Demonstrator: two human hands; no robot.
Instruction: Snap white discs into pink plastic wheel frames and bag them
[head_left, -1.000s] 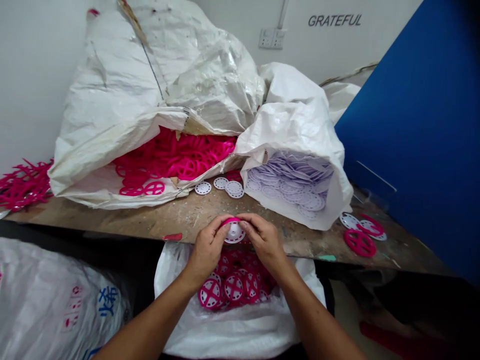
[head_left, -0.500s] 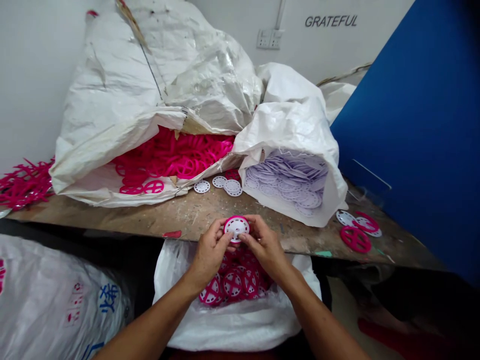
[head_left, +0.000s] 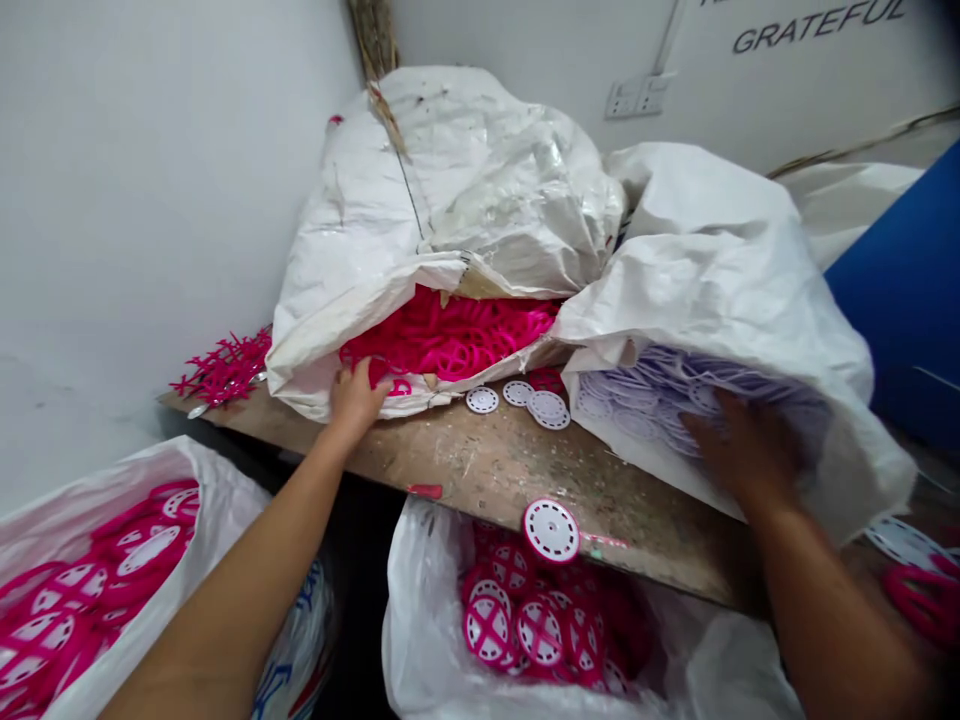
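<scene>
My left hand (head_left: 357,397) reaches into the mouth of a white sack, thumb apart from the fingers, touching the pink plastic rings with crossbars (head_left: 381,370) there. Its fingertips are partly hidden. Inside a second sack, my right hand (head_left: 750,450), slightly blurred, has thumb and forefinger apart over the white slotted discs (head_left: 641,405). A joined white-and-pink disc (head_left: 552,530) shows at the table's front edge, above an open bag; whether it rests or falls, I cannot tell. Joined discs (head_left: 540,632) fill part of that bag.
Several loose white discs (head_left: 548,408) lie on the worn table (head_left: 480,450) between the sacks. Another open bag (head_left: 202,475) with joined pieces stands at lower left. Spiky pink scraps (head_left: 229,368) sit at the table's left end. A blue panel (head_left: 911,310) borders the right.
Both hands have let go of the joined disc and moved apart, left hand to the pink rings, right hand into the white-disc sack. The view has turned left.
</scene>
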